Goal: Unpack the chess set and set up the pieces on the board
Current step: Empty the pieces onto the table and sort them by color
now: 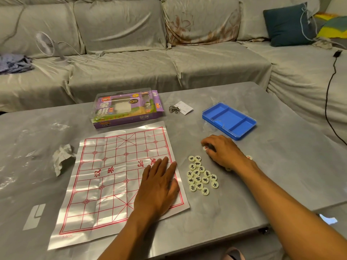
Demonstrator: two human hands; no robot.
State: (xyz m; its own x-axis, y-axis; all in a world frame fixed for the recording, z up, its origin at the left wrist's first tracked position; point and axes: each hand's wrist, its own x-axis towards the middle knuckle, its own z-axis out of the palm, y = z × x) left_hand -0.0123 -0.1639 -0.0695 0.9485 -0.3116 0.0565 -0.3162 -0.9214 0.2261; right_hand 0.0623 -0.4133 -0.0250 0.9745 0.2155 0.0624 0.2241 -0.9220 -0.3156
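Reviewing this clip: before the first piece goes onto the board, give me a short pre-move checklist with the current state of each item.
1. Board unfolded on the table: ok, though creased.
2. Board held steady: ok, left hand rests flat on its right part.
3. Board squares free of pieces: ok, none on it.
4. Black-lettered pieces laid out face up beside the board: ok.
5. Red-lettered pieces sorted: cannot tell; right hand covers them, only one peeks out by the wrist.
6. Blue tray emptied: ok, its compartments look bare.
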